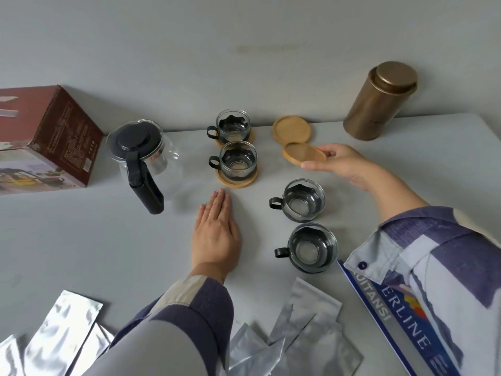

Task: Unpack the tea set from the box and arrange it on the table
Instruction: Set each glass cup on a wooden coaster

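Left hand (215,234) flat, empty on bare table (95,240); right hand (344,165) pinches a coaster (303,153), seemingly lifted.

— What colours are on the table (81,240)?
— The table is pale grey. At its far left edge, a dark red box (51,137). The glass teapot (141,156) has a black lid and handle. Coasters (292,129) are light wood.
— And the far right corner?
— A bronze tin (379,101). Near edge: silver foil packets (62,329); sleeves (433,280) patched purple and grey.
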`<move>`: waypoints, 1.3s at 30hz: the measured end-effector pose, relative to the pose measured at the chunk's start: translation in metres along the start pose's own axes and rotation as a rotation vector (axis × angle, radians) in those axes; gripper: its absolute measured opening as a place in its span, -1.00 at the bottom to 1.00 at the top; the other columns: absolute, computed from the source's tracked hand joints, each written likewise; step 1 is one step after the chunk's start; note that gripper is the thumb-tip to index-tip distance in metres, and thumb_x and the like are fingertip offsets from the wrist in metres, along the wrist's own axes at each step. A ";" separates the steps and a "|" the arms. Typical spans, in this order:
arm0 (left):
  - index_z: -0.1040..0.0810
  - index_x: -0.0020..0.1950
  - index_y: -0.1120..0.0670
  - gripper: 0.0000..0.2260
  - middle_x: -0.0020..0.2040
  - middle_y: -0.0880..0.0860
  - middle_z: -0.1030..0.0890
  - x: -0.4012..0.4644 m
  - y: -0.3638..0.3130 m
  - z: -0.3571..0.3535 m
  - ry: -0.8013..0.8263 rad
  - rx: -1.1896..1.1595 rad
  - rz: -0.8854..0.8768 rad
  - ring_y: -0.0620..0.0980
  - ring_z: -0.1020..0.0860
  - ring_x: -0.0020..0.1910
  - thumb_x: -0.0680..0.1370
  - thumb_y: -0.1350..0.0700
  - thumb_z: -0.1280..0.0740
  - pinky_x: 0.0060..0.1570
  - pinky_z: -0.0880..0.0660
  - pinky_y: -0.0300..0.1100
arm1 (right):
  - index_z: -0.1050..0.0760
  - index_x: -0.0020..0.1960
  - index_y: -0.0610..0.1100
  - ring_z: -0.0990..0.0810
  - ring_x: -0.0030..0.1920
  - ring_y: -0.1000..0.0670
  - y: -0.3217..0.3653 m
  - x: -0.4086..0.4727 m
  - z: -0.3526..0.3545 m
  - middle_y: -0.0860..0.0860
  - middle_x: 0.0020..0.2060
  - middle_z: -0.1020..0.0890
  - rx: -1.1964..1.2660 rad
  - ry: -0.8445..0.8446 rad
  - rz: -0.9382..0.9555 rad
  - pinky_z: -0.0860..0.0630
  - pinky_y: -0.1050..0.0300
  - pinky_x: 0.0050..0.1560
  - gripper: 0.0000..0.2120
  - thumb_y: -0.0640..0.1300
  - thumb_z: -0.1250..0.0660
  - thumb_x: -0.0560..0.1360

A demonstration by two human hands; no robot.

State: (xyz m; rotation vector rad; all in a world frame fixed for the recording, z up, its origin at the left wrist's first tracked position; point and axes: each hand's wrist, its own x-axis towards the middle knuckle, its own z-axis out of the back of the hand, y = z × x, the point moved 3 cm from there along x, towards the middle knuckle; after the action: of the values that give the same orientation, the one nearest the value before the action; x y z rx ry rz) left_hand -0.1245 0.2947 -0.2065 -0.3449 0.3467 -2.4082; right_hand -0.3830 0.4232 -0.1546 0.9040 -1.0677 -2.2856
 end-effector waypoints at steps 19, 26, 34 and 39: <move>-0.28 0.49 0.12 -0.54 0.51 0.01 -0.24 0.000 0.001 -0.001 0.005 -0.038 -0.002 -0.09 -0.13 0.51 0.60 0.06 0.02 0.49 0.07 -0.20 | -0.09 0.51 0.08 -0.27 0.35 -0.08 -0.023 0.000 -0.014 -0.02 0.28 -0.37 -0.310 -0.233 -0.036 -0.23 -0.08 0.38 -0.12 0.10 -0.50 0.34; -0.24 0.50 0.13 -0.54 0.52 0.02 -0.21 -0.001 0.000 0.000 0.025 -0.047 -0.011 -0.07 -0.10 0.52 0.62 0.06 0.04 0.51 0.04 -0.13 | -0.28 0.42 -0.05 -0.51 0.06 -0.01 -0.017 -0.056 -0.007 -0.09 0.17 -0.55 0.098 -0.302 -0.018 -0.46 0.08 0.08 -0.57 -0.16 -0.24 0.57; -0.06 0.55 0.14 -0.53 0.56 0.04 -0.05 -0.002 0.000 -0.004 0.115 0.036 -0.037 -0.05 0.02 0.55 0.64 0.06 0.08 0.51 0.14 -0.13 | -0.25 0.43 -0.07 -0.42 0.28 0.05 -0.019 -0.165 -0.060 -0.02 0.29 -0.45 0.338 -0.255 0.030 -0.36 0.05 0.36 -0.45 -0.14 -0.37 0.50; -0.02 0.55 0.14 -0.53 0.57 0.05 -0.01 -0.003 0.000 -0.005 0.133 0.082 -0.047 -0.03 0.04 0.55 0.64 0.06 0.11 0.52 0.13 -0.11 | -0.06 0.49 -0.03 -0.27 0.37 0.09 -0.041 -0.183 -0.104 0.04 0.40 -0.27 0.159 -0.336 0.024 -0.24 0.16 0.36 0.03 0.04 -0.60 0.22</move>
State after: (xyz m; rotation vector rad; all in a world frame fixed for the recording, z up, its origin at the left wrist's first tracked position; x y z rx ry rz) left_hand -0.1243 0.2976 -0.2116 -0.1587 0.3008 -2.4894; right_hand -0.1887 0.5121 -0.1705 0.5695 -1.4087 -2.4134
